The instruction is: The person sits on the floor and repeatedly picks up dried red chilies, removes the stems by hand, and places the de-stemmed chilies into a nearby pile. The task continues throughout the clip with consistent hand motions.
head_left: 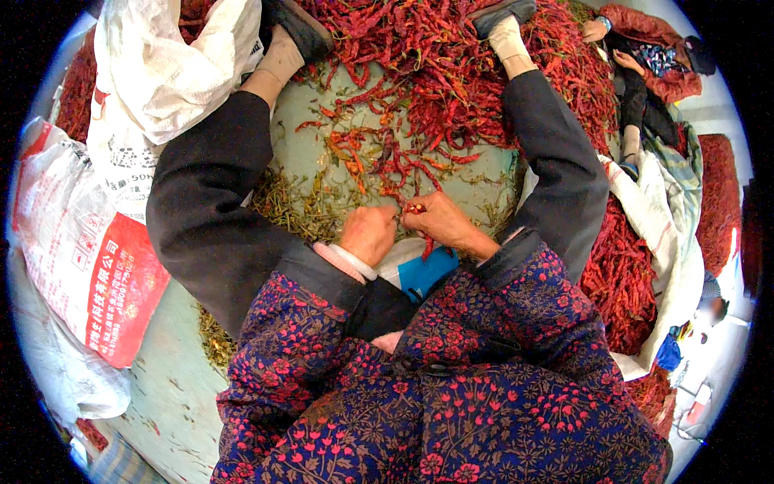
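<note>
I sit on the floor with my legs apart, and my hands meet in front of me over my lap. My right hand (439, 222) pinches a dried red chili (417, 209) by its top, the pod hanging down behind the fingers. My left hand (368, 234) is curled into a loose fist right beside it, fingertips touching the same chili's stem end. A big heap of dried red chilies (435, 56) lies between my feet, with stray pods and green stems (310, 206) scattered nearer my hands.
White and red woven sacks (89, 242) lie at my left. A sack of sorted chilies (621, 274) sits at my right. Another person (645, 56) sits at the far right by the heap. A blue and white bag (419, 270) rests in my lap.
</note>
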Available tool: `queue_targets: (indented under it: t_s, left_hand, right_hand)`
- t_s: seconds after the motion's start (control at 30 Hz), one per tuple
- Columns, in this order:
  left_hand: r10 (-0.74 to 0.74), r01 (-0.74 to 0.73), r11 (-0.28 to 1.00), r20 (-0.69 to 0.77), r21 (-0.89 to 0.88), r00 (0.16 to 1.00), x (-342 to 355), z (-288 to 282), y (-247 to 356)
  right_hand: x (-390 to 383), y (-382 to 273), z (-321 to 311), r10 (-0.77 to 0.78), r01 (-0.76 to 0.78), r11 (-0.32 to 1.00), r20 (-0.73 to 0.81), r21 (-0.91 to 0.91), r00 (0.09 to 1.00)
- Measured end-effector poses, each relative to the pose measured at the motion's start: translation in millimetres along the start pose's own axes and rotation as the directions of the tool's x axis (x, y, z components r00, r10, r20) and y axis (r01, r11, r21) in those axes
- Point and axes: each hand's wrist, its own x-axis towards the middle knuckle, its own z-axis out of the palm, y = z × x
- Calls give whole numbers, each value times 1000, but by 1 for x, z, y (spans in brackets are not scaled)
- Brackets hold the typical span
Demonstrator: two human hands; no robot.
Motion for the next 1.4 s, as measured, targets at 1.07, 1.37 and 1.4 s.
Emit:
queue_targets:
  t_s: [1.07,1.37,1.4]
  left_hand:
    - [-19,143,903,-294,406,955,6,-47,-30]
    - [35,75,921,-273,381,961,3,-42,-33]
    - [55,56,922,-271,383,961,4,-41,-34]
  right_hand:
    - [-23,-13,-91,101,164,425,-227,890,969]
    - [-178,11,-226,5,-19,1000,-896,-4,445]
    - [-201,41,-243,-82,-152,976,-908,-157,411]
